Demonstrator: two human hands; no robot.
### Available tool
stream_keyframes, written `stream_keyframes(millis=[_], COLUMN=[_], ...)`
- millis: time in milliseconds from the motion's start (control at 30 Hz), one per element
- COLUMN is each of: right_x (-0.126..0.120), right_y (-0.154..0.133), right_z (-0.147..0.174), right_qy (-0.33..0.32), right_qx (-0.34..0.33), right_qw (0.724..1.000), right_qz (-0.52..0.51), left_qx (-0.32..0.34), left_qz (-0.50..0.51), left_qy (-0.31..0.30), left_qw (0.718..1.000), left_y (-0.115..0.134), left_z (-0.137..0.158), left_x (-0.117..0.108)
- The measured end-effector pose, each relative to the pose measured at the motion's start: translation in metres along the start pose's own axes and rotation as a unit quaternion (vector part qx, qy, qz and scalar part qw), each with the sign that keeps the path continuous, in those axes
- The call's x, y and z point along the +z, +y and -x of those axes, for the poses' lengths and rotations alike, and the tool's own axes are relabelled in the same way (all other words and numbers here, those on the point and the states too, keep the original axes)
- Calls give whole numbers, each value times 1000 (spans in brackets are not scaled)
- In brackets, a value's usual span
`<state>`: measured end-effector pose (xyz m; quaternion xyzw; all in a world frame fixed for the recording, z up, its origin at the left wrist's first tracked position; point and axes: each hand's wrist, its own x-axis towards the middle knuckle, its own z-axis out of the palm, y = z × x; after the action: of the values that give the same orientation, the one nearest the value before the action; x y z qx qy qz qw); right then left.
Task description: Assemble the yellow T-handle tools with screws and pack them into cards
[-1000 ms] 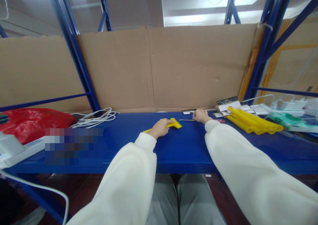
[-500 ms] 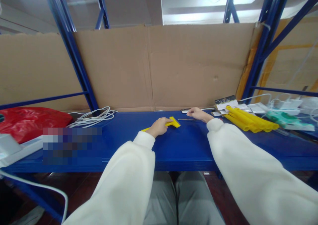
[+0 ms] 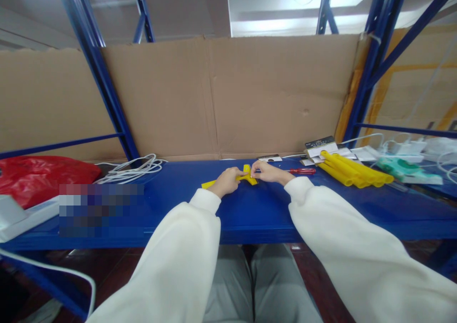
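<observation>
My left hand (image 3: 227,181) is wrapped around the handle of a yellow scraper (image 3: 253,181), which lies low over the blue table with its wide head to the right. At that head, my right hand (image 3: 269,172) has thumb and fingertips pinched together. Whatever sits in the pinch is too small to make out. Behind the right wrist lies a screwdriver with a red handle (image 3: 303,171), its shaft partly hidden by the hand.
Several yellow tubes (image 3: 357,171) lie at the right beside black-and-white cards (image 3: 320,145) and a green-white packet (image 3: 407,171). On the left are a coiled white cable (image 3: 137,169), a red bag (image 3: 50,175) and a white power strip (image 3: 39,216). Cardboard (image 3: 257,99) closes the back.
My right hand has moved left and nearer, from beside the screwdriver's shaft to the scraper's head. The screwdriver's red handle now shows. My left hand keeps its hold on the scraper.
</observation>
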<state>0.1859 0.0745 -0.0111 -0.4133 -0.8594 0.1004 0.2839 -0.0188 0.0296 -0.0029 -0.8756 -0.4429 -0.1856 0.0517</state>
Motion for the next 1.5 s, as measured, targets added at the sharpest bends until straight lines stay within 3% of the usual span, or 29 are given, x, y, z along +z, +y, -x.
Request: stream_keyframes(millis=[300, 467, 700, 1000, 1500], right_x=[1, 0, 1, 2, 0], right_y=[-7, -18, -34, -37, -38], right_z=[4, 5, 7, 11, 15], right_qy=[-5, 3, 18, 28, 14], right_qx=[7, 49, 159, 182, 254], right_qw=[1000, 998, 982, 971, 916], right_qz=[-25, -29, -102, -151, -311], left_qx=[6, 7, -6, -10, 2], left_qz=[0, -1, 9, -12, 3], left_qy=[0, 1, 8, -3, 22], left_qw=[1000, 1000, 1000, 1000, 1000], left_y=[2, 3, 4, 5, 4], left_z=[0, 0, 0, 1, 1], left_x=[-1, -1, -1, -4, -3])
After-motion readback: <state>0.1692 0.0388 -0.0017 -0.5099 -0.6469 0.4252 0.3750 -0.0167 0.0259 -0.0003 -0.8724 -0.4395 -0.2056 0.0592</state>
